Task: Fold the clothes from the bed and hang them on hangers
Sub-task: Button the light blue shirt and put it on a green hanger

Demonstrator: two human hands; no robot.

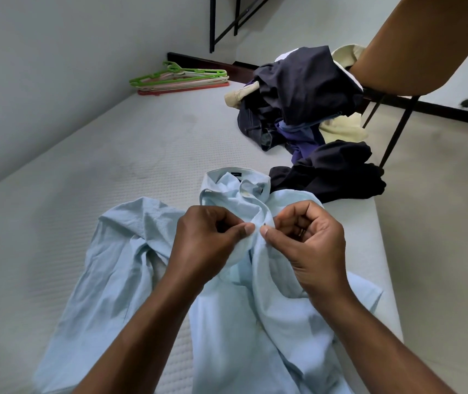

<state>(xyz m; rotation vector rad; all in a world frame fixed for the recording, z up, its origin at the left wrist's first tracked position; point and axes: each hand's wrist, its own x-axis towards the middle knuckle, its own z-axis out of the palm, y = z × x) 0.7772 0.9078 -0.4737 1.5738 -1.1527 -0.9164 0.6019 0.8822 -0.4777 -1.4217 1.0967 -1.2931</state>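
A light blue collared shirt [130,251] lies spread front-up on the white bed [90,155], collar pointing away from me. My left hand [207,243] pinches the shirt's front edge just below the collar. My right hand [309,240] pinches the facing edge, thumb tip to thumb tip with the left. A stack of plastic hangers [181,79], green on top and pink beneath, lies at the bed's far end by the wall. A pile of dark, purple and cream clothes [303,103] sits at the far right of the bed.
A black garment [338,172] lies just beyond the shirt near the bed's right edge. A brown chair with dark metal legs [397,132] stands to the right of the bed. The grey wall runs along the bed's left side.
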